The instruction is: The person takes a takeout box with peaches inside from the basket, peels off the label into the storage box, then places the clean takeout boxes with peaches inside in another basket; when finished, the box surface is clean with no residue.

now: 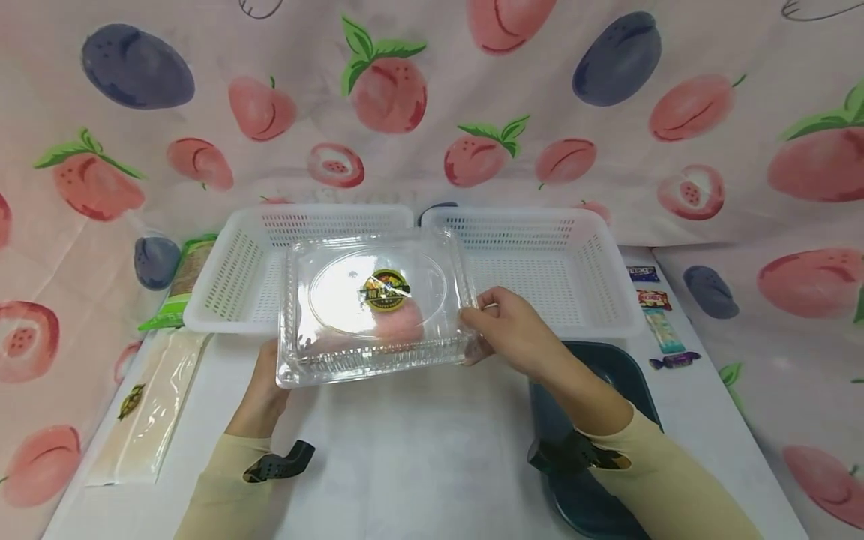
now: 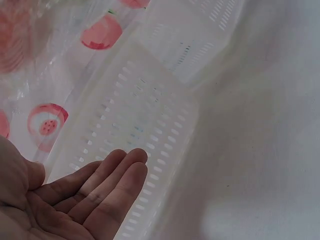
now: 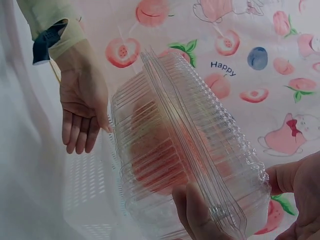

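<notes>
A clear plastic clamshell box [image 1: 337, 307] with a round dark-and-yellow label [image 1: 385, 290] is raised in front of the white baskets. My right hand [image 1: 511, 330] pinches its right edge, thumb on one side and fingers on the other. A reddish round shape shows through the box [image 3: 155, 150] in the right wrist view. My left hand [image 2: 95, 195] is palm up with its fingers extended and nothing in them. In the head view the box's left side partly hides the left hand [image 1: 266, 394].
Two white perforated baskets [image 1: 202, 319] [image 1: 631, 315] stand side by side at the back. A dark tray [image 1: 634, 375] lies under my right forearm. Small wrapped snacks [image 1: 664, 334] line the right edge. A green bag [image 1: 192, 274] and a flat clear package [image 1: 155, 405] lie on the left.
</notes>
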{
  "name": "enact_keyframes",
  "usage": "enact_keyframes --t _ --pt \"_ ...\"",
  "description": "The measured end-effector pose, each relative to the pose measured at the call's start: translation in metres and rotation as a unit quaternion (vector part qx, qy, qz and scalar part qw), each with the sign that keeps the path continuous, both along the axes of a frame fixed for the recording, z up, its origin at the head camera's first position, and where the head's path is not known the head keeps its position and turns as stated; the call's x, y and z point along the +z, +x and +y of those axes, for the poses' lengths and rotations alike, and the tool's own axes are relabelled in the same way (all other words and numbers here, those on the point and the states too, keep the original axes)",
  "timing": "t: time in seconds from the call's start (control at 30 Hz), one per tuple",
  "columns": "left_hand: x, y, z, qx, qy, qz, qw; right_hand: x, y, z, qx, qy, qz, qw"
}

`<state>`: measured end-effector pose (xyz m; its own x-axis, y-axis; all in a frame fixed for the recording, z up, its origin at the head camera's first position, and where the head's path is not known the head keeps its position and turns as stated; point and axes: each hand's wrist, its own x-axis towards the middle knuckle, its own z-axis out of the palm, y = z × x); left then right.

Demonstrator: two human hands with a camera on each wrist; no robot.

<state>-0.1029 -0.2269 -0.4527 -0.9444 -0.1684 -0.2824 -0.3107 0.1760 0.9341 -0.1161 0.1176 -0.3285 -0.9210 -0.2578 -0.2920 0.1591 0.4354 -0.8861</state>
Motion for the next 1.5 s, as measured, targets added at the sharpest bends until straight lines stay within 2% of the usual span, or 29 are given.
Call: enact_keyframes --t 0.2,0.37,0.5,0.67,0.9,1.17,1.5 --pt "0.0 -0.001 -0.002 0.001 0.025 0.006 0.9997 -0.006 0.023 0.011 0.003 -0.003 -0.008 1.0" --pt "0.002 0.0 0.002 -0.003 -0.01 0.002 0.9999 -0.013 0.04 0.021 0.009 -0.009 -0.002 0.9999" --pt "0.002 0.0 0.003 0.0 -0.007 -0.005 1.0 -0.018 0.054 0.027 0.007 -0.007 0.009 0.9999" --pt "0.001 0.001 0.002 -0.004 -0.01 -0.007 0.9999 -0.03 0.067 0.033 0.006 -0.017 0.0 0.9998" --pt "0.003 -0.002 0.004 -0.022 -0.023 -0.031 0.999 -0.049 0.083 0.04 -0.016 0.01 -0.023 0.9996" --pt "0.005 -0.003 0.005 -0.026 0.036 -0.005 0.999 -0.069 0.096 0.052 -0.046 0.015 -0.047 0.9977" --pt "0.005 -0.002 0.005 -0.043 0.046 0.001 0.998 -0.093 0.108 0.062 -0.077 0.012 -0.067 0.9947"
